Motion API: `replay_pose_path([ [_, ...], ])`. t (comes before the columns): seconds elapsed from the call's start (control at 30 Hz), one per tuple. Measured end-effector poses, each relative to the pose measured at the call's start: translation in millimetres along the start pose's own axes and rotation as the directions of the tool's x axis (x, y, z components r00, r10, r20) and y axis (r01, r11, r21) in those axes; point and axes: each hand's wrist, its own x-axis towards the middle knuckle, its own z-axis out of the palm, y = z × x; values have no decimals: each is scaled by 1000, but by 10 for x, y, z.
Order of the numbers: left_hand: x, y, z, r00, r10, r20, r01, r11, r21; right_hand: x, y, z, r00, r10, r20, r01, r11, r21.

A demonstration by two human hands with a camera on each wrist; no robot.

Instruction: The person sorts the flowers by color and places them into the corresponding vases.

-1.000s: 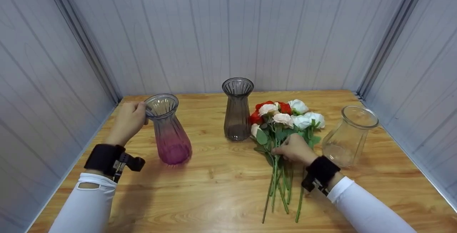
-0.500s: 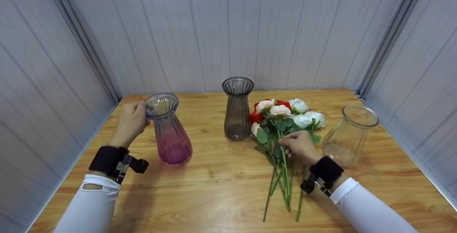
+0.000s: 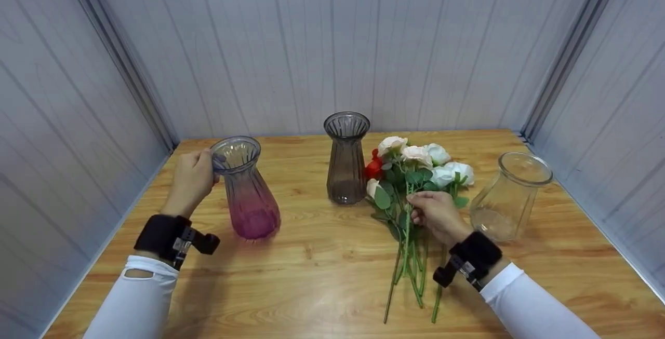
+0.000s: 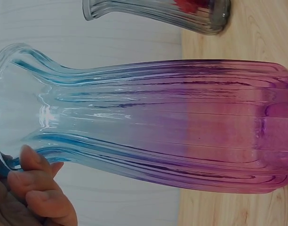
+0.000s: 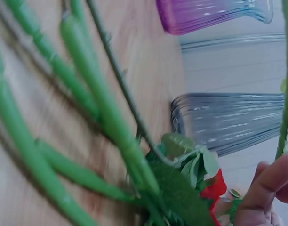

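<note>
Green and slim, a stem (image 3: 406,251) is pinched between thumb and finger of the right hand (image 3: 435,214), right of centre in the head view. Its long axis runs nearly up and down the frame: the cut end hangs toward the lower edge, and the top appears to lead to the pale pink blooms (image 3: 417,156) just above the fingers. From the right wrist, this stem stands at the right edge, apart from the thicker stems at left. Around the hand, other stems fan down the table (image 3: 311,287), with white blooms (image 3: 457,173) above right and a red bloom (image 3: 373,167) above left.

Pink below and bluish above, a ribbed glass vase (image 3: 254,214) stands at left of centre, well apart from the pinched stem; the left hand (image 3: 192,178) is the nearer one to it, fingers curled on the left side of its rim. Between the hands, a smoky grey vase (image 3: 345,173) stands farther up the frame, just left of the flower heads. Right of the right hand stands a clear vase (image 3: 499,204). No stems show inside any of the three vases.
</note>
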Motion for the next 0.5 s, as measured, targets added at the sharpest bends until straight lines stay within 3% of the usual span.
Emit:
replay_pose_path([
  [0.2,2,-7,4,1000,-5,6,5,1000,-20,-57,-45,39,1000,-28,7,28,999,39],
  [0.5,-10,-5,3,1000,2,-2,-2,1000,-16,-108,-6,158,985,-159,62,146,973,180],
])
